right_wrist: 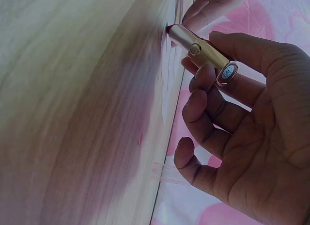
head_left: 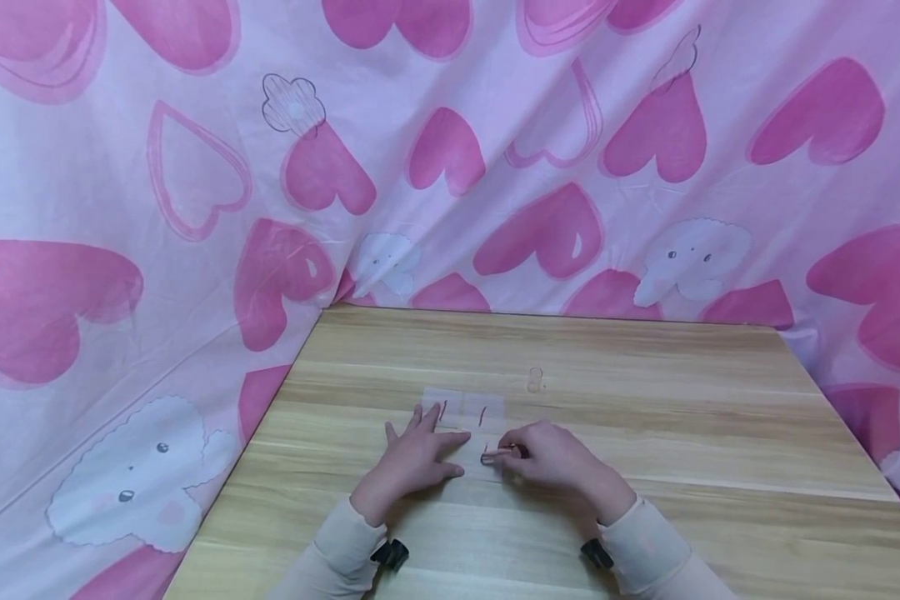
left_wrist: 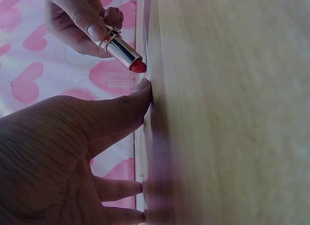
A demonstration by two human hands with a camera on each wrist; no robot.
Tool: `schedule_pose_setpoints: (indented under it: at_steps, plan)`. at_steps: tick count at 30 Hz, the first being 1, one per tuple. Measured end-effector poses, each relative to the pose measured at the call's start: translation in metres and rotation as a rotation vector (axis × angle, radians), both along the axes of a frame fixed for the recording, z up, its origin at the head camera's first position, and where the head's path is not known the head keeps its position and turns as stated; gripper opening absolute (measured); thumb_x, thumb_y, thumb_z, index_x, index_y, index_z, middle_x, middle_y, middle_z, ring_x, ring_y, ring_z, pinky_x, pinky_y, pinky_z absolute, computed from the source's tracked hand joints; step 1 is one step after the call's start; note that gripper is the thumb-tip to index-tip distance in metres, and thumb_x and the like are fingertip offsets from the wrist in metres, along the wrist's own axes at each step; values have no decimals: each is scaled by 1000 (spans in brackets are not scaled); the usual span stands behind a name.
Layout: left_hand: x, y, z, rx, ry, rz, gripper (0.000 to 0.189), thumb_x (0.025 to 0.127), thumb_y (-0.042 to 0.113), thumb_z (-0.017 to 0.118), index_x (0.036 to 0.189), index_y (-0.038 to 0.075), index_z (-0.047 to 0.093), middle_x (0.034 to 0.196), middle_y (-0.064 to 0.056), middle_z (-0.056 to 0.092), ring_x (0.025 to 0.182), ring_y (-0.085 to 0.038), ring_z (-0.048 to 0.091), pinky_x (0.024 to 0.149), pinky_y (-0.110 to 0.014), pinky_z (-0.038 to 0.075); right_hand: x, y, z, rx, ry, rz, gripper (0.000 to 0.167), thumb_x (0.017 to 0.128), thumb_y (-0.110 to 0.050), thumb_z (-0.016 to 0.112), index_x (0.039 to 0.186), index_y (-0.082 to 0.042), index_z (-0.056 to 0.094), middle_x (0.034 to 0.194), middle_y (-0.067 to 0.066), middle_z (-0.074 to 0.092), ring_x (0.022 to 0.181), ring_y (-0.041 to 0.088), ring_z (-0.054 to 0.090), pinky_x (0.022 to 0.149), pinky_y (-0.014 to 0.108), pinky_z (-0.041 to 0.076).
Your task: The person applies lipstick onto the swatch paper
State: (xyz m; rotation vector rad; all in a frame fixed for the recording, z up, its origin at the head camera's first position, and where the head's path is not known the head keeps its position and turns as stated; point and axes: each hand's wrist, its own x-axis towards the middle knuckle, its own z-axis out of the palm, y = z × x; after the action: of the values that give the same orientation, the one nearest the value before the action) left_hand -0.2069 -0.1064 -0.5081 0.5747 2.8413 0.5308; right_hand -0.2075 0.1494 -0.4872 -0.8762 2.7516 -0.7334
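Observation:
In the head view my right hand (head_left: 551,458) pinches a lipstick (head_left: 501,453) low over a pale, thin paper (head_left: 471,403) on the table. The lipstick's gold and silver tube (right_wrist: 206,55) and red tip show in the right wrist view. Its tip is at the paper's surface; whether it touches cannot be told. Short red strokes (head_left: 482,415) mark the paper. My left hand (head_left: 414,460) rests on the paper's left side, its fingers spread and fairly straight. Seen from the left wrist, the left thumb (left_wrist: 128,101) lies just below the lipstick's red tip.
Beyond the paper lies a clear plastic cap-like piece (head_left: 535,380). The wood-grain table (head_left: 682,400) meets a pink heart-patterned cloth (head_left: 435,233) at its back and left sides. Each wrist wears a black device (head_left: 390,554).

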Motion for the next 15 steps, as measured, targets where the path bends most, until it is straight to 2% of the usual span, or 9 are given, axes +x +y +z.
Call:
schedule_pose_setpoints:
  at_steps: [7,15]
  plan:
    - [0,0,0,0,0,-2,51,88,51,73,137,39,63,163,-17,26,148,-50,16,99,-87,7,2,-1,1,4,-25,6,11,96,-34,68,99,-26,75,68,-19,58,58,1,51,56,25,44]
    - [-1,-1,-2,-4,2,-7,52,88,52,72,137,40,62,164,-17,25,148,-50,16,99,-87,7,2,-2,-1,-1,-33,9,10,96,-34,69,93,-26,73,66,-18,57,55,1,51,54,25,43]
